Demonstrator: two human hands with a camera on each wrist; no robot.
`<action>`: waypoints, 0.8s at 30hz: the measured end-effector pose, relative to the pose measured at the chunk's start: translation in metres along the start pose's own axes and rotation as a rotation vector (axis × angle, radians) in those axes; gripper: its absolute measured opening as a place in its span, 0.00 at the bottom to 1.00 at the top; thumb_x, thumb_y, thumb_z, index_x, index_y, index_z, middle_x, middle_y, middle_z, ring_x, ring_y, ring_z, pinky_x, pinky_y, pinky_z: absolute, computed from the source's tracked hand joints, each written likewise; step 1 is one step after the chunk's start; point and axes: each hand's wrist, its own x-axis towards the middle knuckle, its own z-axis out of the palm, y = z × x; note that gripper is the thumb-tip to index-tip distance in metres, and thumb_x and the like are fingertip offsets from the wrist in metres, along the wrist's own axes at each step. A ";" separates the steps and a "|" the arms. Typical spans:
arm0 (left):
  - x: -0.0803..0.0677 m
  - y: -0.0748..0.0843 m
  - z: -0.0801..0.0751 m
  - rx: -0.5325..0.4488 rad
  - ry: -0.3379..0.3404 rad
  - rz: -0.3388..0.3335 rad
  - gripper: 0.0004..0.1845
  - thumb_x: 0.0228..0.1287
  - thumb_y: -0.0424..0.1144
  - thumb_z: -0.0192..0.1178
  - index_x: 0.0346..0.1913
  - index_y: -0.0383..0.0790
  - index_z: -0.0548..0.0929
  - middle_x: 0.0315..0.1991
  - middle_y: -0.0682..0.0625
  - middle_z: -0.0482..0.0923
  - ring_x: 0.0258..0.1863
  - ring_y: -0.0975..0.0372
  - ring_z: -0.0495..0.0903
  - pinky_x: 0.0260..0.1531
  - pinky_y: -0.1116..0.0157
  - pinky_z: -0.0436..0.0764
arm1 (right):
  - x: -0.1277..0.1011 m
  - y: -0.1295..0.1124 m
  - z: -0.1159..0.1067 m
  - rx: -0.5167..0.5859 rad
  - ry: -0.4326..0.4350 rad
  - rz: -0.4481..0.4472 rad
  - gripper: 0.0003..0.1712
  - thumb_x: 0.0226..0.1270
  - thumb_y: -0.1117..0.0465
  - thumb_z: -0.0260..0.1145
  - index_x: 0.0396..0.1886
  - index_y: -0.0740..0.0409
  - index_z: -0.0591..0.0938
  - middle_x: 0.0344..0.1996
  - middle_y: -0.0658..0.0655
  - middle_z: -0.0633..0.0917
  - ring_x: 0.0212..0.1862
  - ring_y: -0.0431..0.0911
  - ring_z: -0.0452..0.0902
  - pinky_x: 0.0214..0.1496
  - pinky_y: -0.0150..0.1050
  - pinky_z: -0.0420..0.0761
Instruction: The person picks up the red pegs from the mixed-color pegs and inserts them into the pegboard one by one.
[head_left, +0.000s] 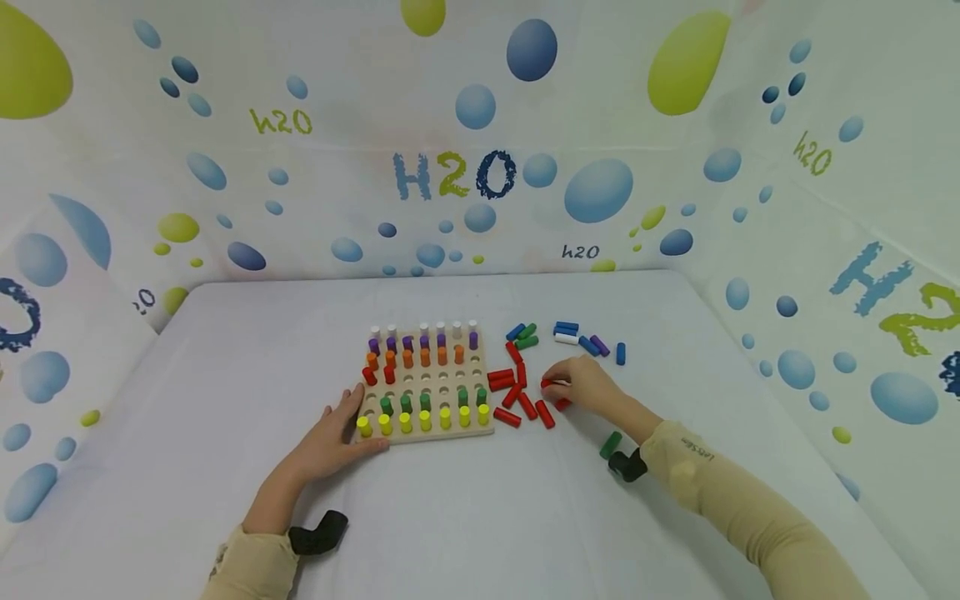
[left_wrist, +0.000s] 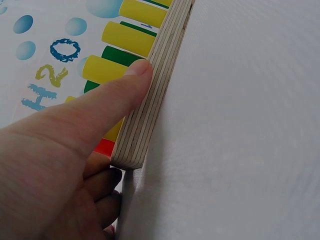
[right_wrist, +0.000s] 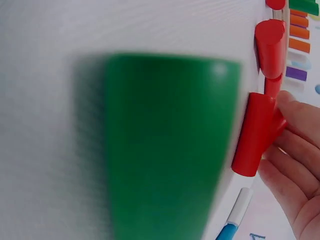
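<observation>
Left hand (head_left: 337,437) flat on tabletop (head_left: 187,417), fingers straight, thumb pressing near-left corner of pegboard (head_left: 420,433). Right hand (head_left: 588,385) fingers curled round red peg (right_wrist: 256,135) among loose red pegs right of board.

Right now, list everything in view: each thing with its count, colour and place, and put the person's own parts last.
Wooden peg board: one, pale wood, table centre.
Pegs standing in the board: rows of white, purple, orange, a few red, green, yellow.
Loose red cylinder pegs: about nine, lying right of the board.
Loose blue, green, white and purple pegs: about eight, beyond the red ones.
Single green peg: one, by the right wrist.
White cloth-covered table: one.
Bubble-print H2O backdrop: around the table.
Left hand: rests on the board's near left corner.
Right hand: pinches a red peg.
</observation>
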 end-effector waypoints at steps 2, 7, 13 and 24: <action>0.000 0.000 0.000 0.000 0.003 0.001 0.55 0.51 0.59 0.63 0.71 0.32 0.44 0.70 0.32 0.41 0.69 0.43 0.38 0.65 0.45 0.38 | 0.000 0.001 0.000 0.041 0.018 0.010 0.11 0.57 0.62 0.67 0.40 0.61 0.84 0.36 0.55 0.86 0.42 0.48 0.80 0.47 0.42 0.79; 0.000 0.000 -0.001 0.004 0.005 0.004 0.55 0.51 0.59 0.63 0.71 0.32 0.44 0.70 0.32 0.41 0.69 0.43 0.38 0.65 0.45 0.37 | -0.002 0.002 -0.001 0.177 0.052 0.059 0.13 0.57 0.63 0.67 0.42 0.62 0.83 0.37 0.56 0.85 0.43 0.50 0.81 0.46 0.42 0.80; 0.001 -0.002 0.000 0.006 0.000 0.001 0.55 0.51 0.59 0.62 0.71 0.33 0.43 0.70 0.33 0.40 0.69 0.43 0.37 0.65 0.45 0.37 | -0.002 0.005 -0.003 0.317 0.117 0.152 0.14 0.57 0.61 0.67 0.43 0.61 0.83 0.38 0.56 0.85 0.43 0.49 0.81 0.45 0.40 0.80; 0.002 -0.005 0.000 0.007 0.002 0.009 0.56 0.51 0.60 0.62 0.71 0.32 0.43 0.70 0.34 0.41 0.69 0.44 0.37 0.65 0.46 0.37 | 0.000 0.011 -0.004 0.544 0.158 0.253 0.17 0.60 0.58 0.65 0.47 0.62 0.81 0.42 0.59 0.84 0.46 0.49 0.80 0.47 0.38 0.79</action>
